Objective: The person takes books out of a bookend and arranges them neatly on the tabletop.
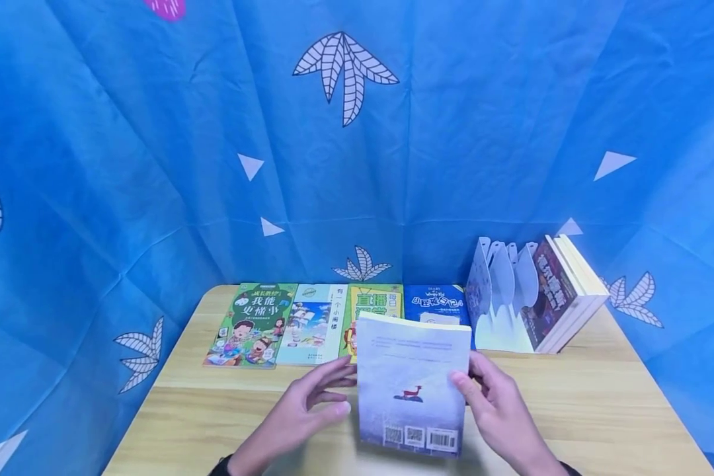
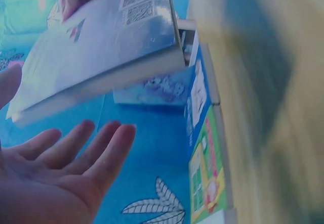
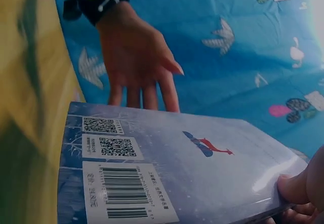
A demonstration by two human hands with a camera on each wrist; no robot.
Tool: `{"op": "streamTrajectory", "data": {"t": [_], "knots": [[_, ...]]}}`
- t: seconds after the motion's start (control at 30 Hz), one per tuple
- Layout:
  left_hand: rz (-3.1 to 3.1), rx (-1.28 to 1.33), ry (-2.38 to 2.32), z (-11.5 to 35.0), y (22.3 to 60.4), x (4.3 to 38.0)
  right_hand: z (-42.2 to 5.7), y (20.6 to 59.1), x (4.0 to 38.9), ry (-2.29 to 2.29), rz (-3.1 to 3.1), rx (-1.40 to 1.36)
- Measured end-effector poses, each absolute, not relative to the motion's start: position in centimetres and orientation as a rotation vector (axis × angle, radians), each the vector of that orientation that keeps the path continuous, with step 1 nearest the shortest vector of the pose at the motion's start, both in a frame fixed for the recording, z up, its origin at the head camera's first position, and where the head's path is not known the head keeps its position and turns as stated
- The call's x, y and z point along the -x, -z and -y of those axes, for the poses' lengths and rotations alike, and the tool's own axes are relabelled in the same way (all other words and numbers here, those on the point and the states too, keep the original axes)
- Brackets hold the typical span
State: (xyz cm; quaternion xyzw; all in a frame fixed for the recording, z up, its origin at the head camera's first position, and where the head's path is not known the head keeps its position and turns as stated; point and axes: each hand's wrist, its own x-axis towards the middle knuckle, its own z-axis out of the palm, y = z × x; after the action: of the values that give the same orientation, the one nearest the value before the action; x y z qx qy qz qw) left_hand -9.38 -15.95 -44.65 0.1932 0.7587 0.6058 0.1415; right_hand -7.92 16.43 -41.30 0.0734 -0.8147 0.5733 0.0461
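Your right hand [image 1: 500, 403] grips the pale book [image 1: 413, 387] (back cover up) above the bench [image 1: 601, 410]; your left hand [image 1: 300, 413] hovers open beside it.

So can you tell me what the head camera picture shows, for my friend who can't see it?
A right hand holds a pale blue book upright over a wooden table, while the open left hand waits beside it. Behind, four books lie in a row beside a white book rack.
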Motion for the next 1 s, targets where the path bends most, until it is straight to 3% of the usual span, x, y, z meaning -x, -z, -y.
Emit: {"op": "streamTrajectory", "data": {"t": [0.27, 1.0], "knots": [[-2.08, -0.346, -1.829, 15.4, 45.5, 8.3, -15.1, 42.0, 7.8, -2.01, 2.533, -0.1], [-2.018, -0.237, -1.968, 15.2, 46.5, 6.5, -13.7, 42.9, 7.8, -2.2, 2.554, -0.129]]}}
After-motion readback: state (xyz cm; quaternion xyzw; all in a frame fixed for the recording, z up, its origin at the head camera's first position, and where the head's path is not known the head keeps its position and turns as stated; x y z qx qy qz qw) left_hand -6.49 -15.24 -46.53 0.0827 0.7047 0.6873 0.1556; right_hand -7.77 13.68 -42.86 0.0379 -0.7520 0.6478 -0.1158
